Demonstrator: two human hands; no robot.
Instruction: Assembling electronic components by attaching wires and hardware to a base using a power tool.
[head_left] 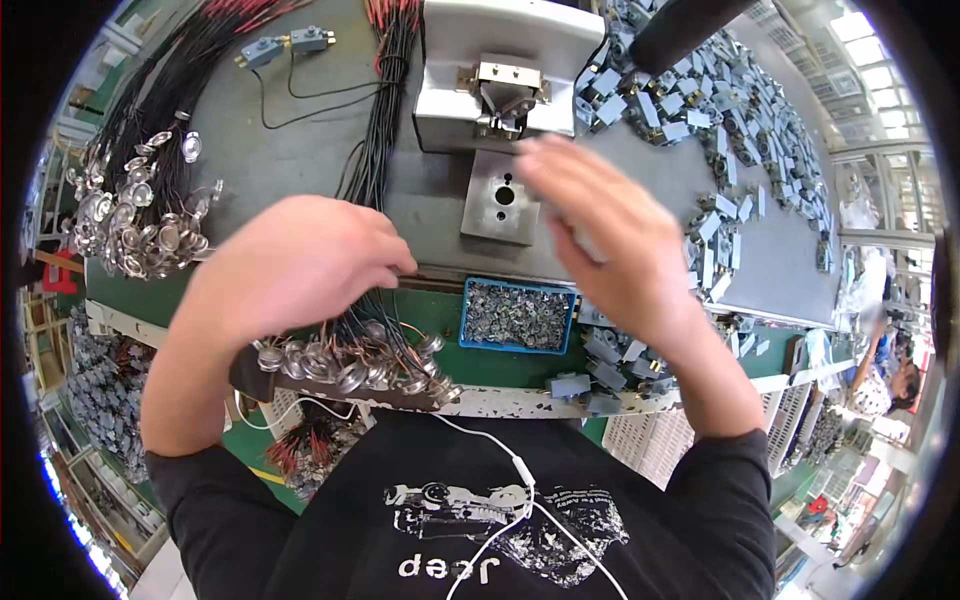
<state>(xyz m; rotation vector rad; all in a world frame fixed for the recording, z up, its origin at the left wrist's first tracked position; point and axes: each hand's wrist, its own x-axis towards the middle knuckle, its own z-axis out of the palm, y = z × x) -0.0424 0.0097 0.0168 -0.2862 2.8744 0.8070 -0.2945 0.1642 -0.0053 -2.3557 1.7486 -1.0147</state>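
Observation:
My left hand (310, 258) hangs over a bundle of black wires (372, 165), its fingers curled downward. Whatever those fingers hold, if anything, is hidden beneath them. Round silvery metal caps (350, 372) hang at the wires' near ends, by the bench edge. My right hand (622, 235), slightly blurred, is raised with fingers stretched and thumb apart; no object shows in it. Its fingertips are just right of a small white bench press (445, 120) with a metal tool head (508, 90). Below that head sits a square steel block (487, 222) with a round hole.
A blue tray (512, 348) of tiny metal parts stands near the bench's front edge. Grey box-shaped switches (745, 130) are heaped at right. Two wired switches (264, 50) lie at the upper left, above another bunch of capped wires (125, 220). A dark cylinder (680, 32) juts in at top.

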